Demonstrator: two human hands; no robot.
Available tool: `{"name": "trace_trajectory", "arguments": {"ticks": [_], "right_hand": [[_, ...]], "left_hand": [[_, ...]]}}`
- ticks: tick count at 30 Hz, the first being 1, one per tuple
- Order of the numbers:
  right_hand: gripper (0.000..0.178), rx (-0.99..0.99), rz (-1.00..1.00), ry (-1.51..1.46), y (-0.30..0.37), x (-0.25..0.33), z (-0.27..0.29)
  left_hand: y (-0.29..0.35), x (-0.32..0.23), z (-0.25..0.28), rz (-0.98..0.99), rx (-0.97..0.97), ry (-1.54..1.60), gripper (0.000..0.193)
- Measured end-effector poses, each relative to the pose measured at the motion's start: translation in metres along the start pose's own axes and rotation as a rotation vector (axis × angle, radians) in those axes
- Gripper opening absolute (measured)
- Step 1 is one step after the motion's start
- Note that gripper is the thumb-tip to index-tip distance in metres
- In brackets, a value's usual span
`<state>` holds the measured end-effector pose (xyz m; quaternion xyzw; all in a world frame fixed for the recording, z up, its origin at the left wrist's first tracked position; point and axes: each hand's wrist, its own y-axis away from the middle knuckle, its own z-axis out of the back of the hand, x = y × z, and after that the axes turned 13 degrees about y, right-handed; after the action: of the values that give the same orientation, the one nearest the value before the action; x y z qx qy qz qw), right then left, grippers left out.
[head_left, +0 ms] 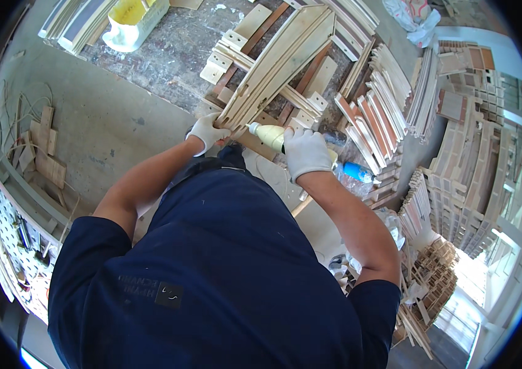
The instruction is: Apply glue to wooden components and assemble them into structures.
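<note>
Squeeze bottle (268, 134), filled pale yellow, is lying almost level in my gloved right hand (307, 152), its white nozzle pointing left, just beside the near end of a stack of long wooden boards (276, 67). From my remote seat I am seeing that hand wrapping round the bottle's rear part, knuckles up. The right forearm (353, 215) is slanting inward from a bent elbow. My gloved left hand (207, 133) is sitting at the boards' near end, fingers curling toward the wood; I cannot tell how firmly they are closing. The left forearm (147, 175) is reaching up and inward, elbow turning out.

Beneath the boards, a dark, stained bench (162, 71) is carrying drilled wooden blocks (215, 69) and, at its far left, a white tub (132, 34) showing yellow inside. A blue bottle (356, 171) is lying to the right of the right hand, near a row of wooden strips (384, 98). Around this, grey floor (98, 144) is stretching left toward a perforated panel (21, 240), while tall stacks of wooden frames (473, 166) are filling the right side.
</note>
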<state>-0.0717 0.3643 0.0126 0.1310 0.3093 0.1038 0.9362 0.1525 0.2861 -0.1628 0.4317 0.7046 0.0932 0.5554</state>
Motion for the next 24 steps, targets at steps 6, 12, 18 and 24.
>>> {"name": "trace_trajectory", "arguments": {"ticks": [6, 12, 18, 24], "right_hand": [[0.035, 0.248, 0.038, -0.79, 0.02, -0.036, -0.019], [0.063, 0.035, -0.419, -2.146, 0.11, -0.08, -0.035], [0.09, -0.854, -0.285, -2.473, 0.212, -0.169, -0.076], [0.08, -1.298, -0.492, -2.214, 0.306, -0.243, -0.153]], "left_hand": [[0.0, -0.003, -0.007, 0.035, -0.004, 0.004, 0.048], [-0.005, 0.0, -0.008, 0.085, -0.07, -0.044, 0.04], [-0.002, -0.012, -0.008, 0.103, -0.01, -0.165, 0.032], [-0.004, -0.013, -0.016, 0.114, -0.069, -0.255, 0.026]]}}
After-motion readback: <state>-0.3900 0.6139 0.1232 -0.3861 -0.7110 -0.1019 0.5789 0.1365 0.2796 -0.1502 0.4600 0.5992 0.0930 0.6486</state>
